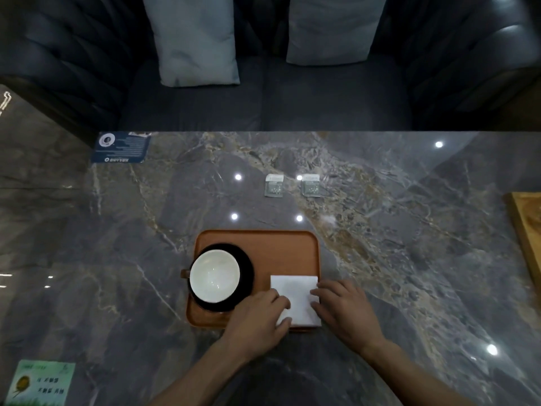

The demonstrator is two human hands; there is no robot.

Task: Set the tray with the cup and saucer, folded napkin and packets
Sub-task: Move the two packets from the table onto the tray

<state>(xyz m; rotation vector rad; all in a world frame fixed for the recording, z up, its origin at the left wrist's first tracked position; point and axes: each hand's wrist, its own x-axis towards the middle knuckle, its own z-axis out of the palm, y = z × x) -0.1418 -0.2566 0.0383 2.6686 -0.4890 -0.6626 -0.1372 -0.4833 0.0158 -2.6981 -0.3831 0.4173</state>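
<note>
- Tray [287,244] sits at the table's [117,244] near edge, cup [214,276] on saucer [247,269] at its left side.
- Napkin [295,297] lies in the tray's near right corner.
- Left hand [257,317] and right hand [342,312] press flat on the napkin's edges, fingers loose, gripping nothing.
- Two packets [274,186] lie beyond the tray, on the table.

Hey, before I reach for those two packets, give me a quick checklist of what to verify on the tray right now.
1. Cup seated on the black saucer, at the tray's left: ok.
2. Napkin folded and on the tray: on it, ok; its near right corner seems to overhang the rim, not ok.
3. Left hand and right hand free to reach: not ok, both rest on the napkin.
4. Bare tray space for packets: ok, the far right part is uncovered.
5. Left packet and right packet on the tray: not ok, both lie on the table beyond it.
6. Packets sealed: cannot tell.
</note>
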